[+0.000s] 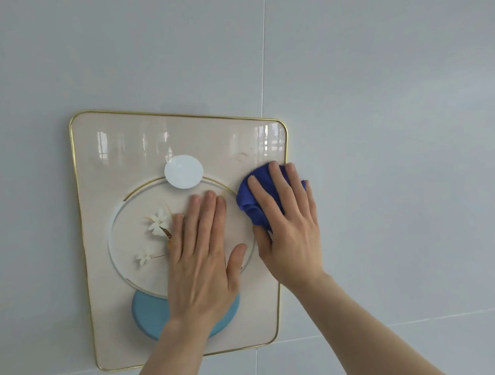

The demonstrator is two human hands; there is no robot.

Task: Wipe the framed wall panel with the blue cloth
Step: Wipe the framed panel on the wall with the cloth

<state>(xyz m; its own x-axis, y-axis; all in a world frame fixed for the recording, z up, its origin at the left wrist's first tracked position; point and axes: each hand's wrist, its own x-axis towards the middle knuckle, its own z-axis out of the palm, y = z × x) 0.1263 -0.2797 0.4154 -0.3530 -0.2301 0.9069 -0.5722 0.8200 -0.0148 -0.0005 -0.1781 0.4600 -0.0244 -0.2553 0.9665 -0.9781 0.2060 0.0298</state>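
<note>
The framed wall panel (124,156) is cream with a thin gold rim, a white disc, a ring with white flowers and a light blue disc low down. My left hand (201,260) lies flat on the panel's middle, fingers together, holding nothing. My right hand (288,228) presses the bunched blue cloth (253,201) against the panel's right side, near the gold rim. A faint reddish smudge (242,157) shows on the panel just above the cloth.
Pale grey wall tiles (383,115) surround the panel, with thin grout lines running up from its top right corner and along below its bottom edge.
</note>
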